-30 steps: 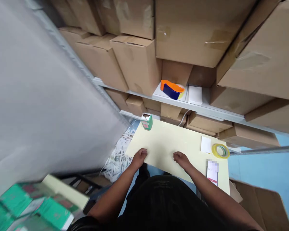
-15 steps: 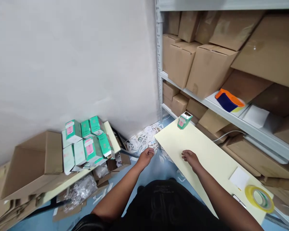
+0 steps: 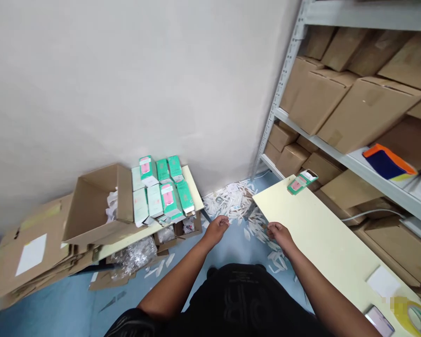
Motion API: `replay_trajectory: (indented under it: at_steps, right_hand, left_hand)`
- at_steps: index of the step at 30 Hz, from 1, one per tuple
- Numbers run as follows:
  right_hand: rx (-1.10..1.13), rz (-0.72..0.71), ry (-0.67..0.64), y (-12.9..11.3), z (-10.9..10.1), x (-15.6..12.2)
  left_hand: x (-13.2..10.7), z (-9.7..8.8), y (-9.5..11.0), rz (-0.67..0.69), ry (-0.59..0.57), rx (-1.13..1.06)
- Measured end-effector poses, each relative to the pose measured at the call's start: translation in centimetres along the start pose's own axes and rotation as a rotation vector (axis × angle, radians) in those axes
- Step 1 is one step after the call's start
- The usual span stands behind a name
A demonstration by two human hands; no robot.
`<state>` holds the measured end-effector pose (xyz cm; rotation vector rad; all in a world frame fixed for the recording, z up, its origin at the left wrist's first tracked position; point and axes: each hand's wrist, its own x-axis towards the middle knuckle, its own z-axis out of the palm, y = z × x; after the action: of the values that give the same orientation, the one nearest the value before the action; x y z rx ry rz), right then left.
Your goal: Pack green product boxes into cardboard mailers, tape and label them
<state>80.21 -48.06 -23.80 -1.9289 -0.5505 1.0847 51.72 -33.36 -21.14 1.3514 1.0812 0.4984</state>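
My left hand (image 3: 218, 228) hangs in the air over the blue floor, between the two tables. Its fingers are curled in and nothing shows in them. My right hand (image 3: 279, 235) is at the near edge of the cream table (image 3: 294, 220), also with fingers curled and no object visible. On that table's far corner lies a green box (image 3: 301, 181) with a pink label. Several green-and-white boxes (image 3: 168, 197) stand grouped on the left table (image 3: 193, 189), beyond the reach of my left hand. Next to them is an open cardboard carton (image 3: 91, 206) with white paper inside.
Paper strips (image 3: 233, 201) litter the floor by the wall. Shelving (image 3: 284, 84) with brown cartons lines the right. Flattened cardboard (image 3: 38, 248) lies at left, with clear plastic wrap (image 3: 135, 256) under the table. Yellow tape (image 3: 416, 316) and a phone (image 3: 379, 320) lie at lower right.
My view has turned left, so both tables and the shelving appear farther right. More of the flattened cardboard shows. My hands stay in front of me, the right one's fingers more curled.
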Motion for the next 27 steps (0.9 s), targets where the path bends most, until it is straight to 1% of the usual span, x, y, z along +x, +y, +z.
replay_trajectory:
  at_steps: [3,8,10,11,12,13,14,15,16,18,20,21,23,25,27]
  right_hand:
    - [-0.012,-0.035,-0.052,-1.8,3.7,-0.3]
    - [-0.041,-0.105,-0.149,-5.6,11.7,-1.0]
    - [-0.066,-0.151,-0.176,-7.3,14.4,-1.2]
    - [-0.093,-0.192,-0.176,-8.2,15.1,-1.1]
    - [-0.128,-0.248,-0.158,-9.4,15.4,-0.9]
    - [-0.168,-0.317,-0.119,-10.7,15.0,-0.5]
    - [-0.213,-0.392,-0.057,-12.2,14.0,0.1]
    - [-0.247,-0.466,0.041,-13.8,12.3,0.8]
    - [-0.283,-0.521,0.156,-15.4,9.9,1.5]
    - [-0.349,-0.579,0.444,-18.3,3.9,2.5]
    - [-0.424,-0.546,0.666,-20.0,-3.1,2.5]
    - [-0.468,-0.520,0.726,-20.4,-6.5,2.1]
    - [-0.565,-0.481,0.825,-20.5,-12.6,1.1]
    - [-0.665,-0.477,0.937,-20.2,-17.9,0.2]
    - [-0.752,-0.480,1.074,-20.2,-22.7,0.2]
  left_hand:
    - [-1.7,-4.0,-0.7,0.022,0.055,-0.002]
    - [-4.4,-11.4,-1.3,0.048,0.166,0.026]
    - [-5.1,-14.0,-1.3,0.030,0.198,0.025]
    - [-5.4,-15.1,-1.3,0.016,0.216,0.024]
    - [-5.6,-16.1,-1.4,-0.003,0.233,0.023]
    - [-5.7,-16.8,-1.5,-0.023,0.249,0.023]
    - [-5.7,-17.5,-1.7,-0.042,0.263,0.024]
    - [-5.7,-17.9,-2.0,-0.060,0.266,0.027]
    - [-5.5,-18.0,-2.4,-0.076,0.262,0.029]
    - [-4.7,-17.7,-3.1,-0.107,0.218,0.035]
    - [-3.0,-16.3,-3.5,-0.120,0.130,0.047]
    - [-1.8,-15.3,-3.4,-0.126,0.070,0.070]
    - [1.0,-12.4,-2.7,-0.123,-0.058,0.136]
    - [4.2,-8.7,-1.3,-0.104,-0.172,0.206]
    - [7.4,-4.5,0.5,-0.071,-0.260,0.270]
